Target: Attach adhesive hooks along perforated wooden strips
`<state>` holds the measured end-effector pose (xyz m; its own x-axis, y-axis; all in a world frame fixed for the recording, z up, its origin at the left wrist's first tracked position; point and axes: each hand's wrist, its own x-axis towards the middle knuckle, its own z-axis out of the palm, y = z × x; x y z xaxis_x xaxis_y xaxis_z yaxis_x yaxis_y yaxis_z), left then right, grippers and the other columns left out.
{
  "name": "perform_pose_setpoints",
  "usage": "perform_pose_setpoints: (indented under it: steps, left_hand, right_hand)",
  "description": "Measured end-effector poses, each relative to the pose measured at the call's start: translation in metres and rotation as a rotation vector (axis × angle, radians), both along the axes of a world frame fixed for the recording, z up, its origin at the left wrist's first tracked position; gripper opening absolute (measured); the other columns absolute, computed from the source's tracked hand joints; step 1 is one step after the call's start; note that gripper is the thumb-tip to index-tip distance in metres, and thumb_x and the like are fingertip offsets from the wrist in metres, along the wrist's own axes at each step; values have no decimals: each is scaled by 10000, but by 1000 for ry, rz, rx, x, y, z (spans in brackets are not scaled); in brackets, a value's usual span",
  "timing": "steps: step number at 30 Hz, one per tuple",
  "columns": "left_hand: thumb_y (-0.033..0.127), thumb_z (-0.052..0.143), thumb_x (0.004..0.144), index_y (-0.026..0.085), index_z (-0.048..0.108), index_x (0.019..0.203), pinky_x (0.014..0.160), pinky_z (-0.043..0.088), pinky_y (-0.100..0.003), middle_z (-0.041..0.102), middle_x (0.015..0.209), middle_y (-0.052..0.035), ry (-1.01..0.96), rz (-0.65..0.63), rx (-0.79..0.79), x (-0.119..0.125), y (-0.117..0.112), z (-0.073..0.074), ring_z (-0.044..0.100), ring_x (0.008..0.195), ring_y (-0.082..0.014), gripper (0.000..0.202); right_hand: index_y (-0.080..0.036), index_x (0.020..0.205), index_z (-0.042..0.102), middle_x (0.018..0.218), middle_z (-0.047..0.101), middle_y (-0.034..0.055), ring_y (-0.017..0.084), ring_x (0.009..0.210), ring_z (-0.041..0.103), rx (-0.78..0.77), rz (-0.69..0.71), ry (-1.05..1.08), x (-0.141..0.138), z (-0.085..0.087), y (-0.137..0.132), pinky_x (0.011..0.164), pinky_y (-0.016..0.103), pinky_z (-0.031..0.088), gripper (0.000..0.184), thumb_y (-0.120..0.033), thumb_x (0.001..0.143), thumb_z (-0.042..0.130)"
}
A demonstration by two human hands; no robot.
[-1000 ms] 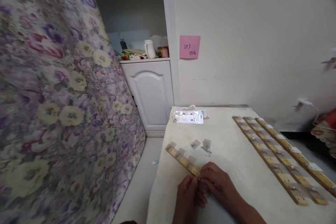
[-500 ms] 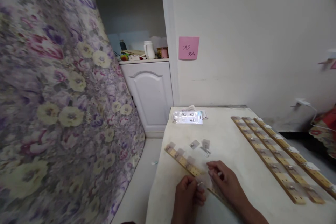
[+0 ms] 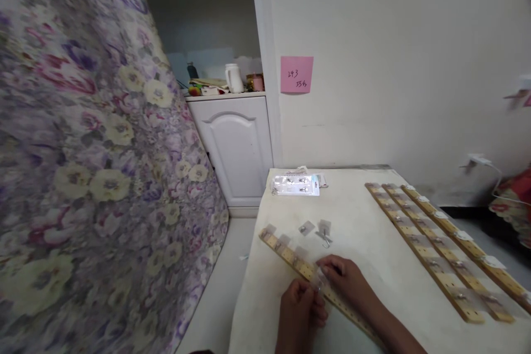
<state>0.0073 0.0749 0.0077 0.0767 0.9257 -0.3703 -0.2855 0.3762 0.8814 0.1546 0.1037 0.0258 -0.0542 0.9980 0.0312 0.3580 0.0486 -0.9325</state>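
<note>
Left hand (image 3: 301, 304) pinching a hook (image 3: 321, 282); right hand (image 3: 346, 281) at its far side, grip indistinguishable. Strip (image 3: 286, 254) between hands; loose hooks (image 3: 307, 228) beyond.

Table (image 3: 360, 210): three strips (image 3: 448, 253) right; another strip (image 3: 306, 271) left, between left hand (image 3: 299, 301) and right hand (image 3: 347, 281); loose hooks (image 3: 324, 227) beyond it; packets (image 3: 295, 185) near far edge. Curtain (image 3: 103, 149) left of table.

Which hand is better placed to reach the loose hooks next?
Likely the right hand: it is nearer the loose hooks and mostly on their side of the holed strip; the left hand is opposite.
</note>
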Motion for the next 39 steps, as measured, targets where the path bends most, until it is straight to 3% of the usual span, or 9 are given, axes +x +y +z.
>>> perform_pose_setpoints:
  steps: [6,17,24,34,39]
  left_hand:
    - [411,612,689,208,452,694,316,306,-171,577,495,59,74,-15,-10,2,5,-1,467,330,-67,259]
    - [335,520,796,221,426,681,271,189,-171,536,431,78,300,-28,30,4,9,4,378,239,-58,187]
    - [302,501,814,229,422,671,281,189,-166,476,383,93,293,13,-20,7,8,9,357,244,-63,179]
    - [219,439,826,237,409,669,280,188,-184,466,367,100,364,-46,-46,7,9,26,365,228,-83,161]
    - [266,489,817,236,421,670,290,208,-184,445,363,104,344,-22,-32,6,8,22,364,244,-84,165]
  right_hand:
    - [-164,872,721,914,735,78,225,879,655,9,50,-82,-2,-9,20,823,326,474,285,-270,766,478]
    - [-182,894,714,931,732,65,228,894,653,-1,-6,-109,-3,-18,21,837,350,479,265,-273,774,496]
    - [-179,901,711,931,730,68,223,887,655,-2,2,-114,-4,-18,21,823,338,483,269,-280,776,495]
    - [-183,886,703,903,732,64,220,863,651,-5,-18,-111,-5,-17,18,811,342,485,253,-286,780,497]
    - [-180,893,700,917,728,68,222,868,650,1,-12,-113,-4,-18,19,816,351,482,260,-280,782,488]
